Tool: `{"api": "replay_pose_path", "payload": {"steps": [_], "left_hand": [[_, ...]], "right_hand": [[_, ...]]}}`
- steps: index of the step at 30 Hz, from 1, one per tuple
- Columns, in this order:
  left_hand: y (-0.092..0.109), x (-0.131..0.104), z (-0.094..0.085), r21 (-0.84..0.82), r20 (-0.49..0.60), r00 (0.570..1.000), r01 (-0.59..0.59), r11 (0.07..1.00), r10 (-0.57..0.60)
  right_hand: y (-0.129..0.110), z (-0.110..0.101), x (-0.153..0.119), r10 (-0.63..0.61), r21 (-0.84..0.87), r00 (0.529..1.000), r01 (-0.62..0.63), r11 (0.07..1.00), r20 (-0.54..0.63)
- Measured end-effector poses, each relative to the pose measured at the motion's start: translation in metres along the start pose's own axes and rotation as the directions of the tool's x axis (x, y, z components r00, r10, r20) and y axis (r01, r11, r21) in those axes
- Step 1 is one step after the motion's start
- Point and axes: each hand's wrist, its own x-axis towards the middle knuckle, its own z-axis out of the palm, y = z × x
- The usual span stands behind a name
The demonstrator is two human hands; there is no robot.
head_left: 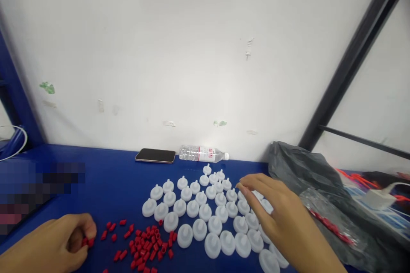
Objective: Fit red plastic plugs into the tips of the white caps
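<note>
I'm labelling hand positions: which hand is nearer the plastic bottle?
Right. The right hand is in front of the bottle and to its right; the left hand is farther off, left of the red pieces.

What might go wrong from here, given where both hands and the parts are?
The right hand is low over the crowded white stemmed discs and might jostle some. The small red caps in the curled left hand could slip out. The plastic bottle lies on its side, so a bump might roll it.
</note>
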Motion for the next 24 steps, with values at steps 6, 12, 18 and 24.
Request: {"api": "replay_pose_path", "payload": {"steps": [6,12,18,24], "left_hand": [[0.028,-0.015,-0.017,-0.016,0.143,0.989,-0.038,0.999,0.04],[0.043,-0.025,-0.021,-0.003,0.213,0.976,-0.032,0.999,0.032],[0.043,-0.03,-0.018,-0.049,0.166,0.985,-0.034,0.998,0.042],[0.027,-0.031,-0.017,-0.125,0.102,0.994,-0.021,0.992,0.034]], "right_hand": [[-0.002,-0.003,0.0,-0.014,0.012,1.0,0.015,1.0,-0.022],[-0.042,0.003,0.003,-0.197,0.061,0.98,0.198,0.978,-0.033],[-0.061,0.018,0.01,-0.204,0.172,0.979,0.196,0.965,0.03],[-0.057,0.023,0.007,-0.199,0.181,0.975,0.18,0.967,0.096]]}}
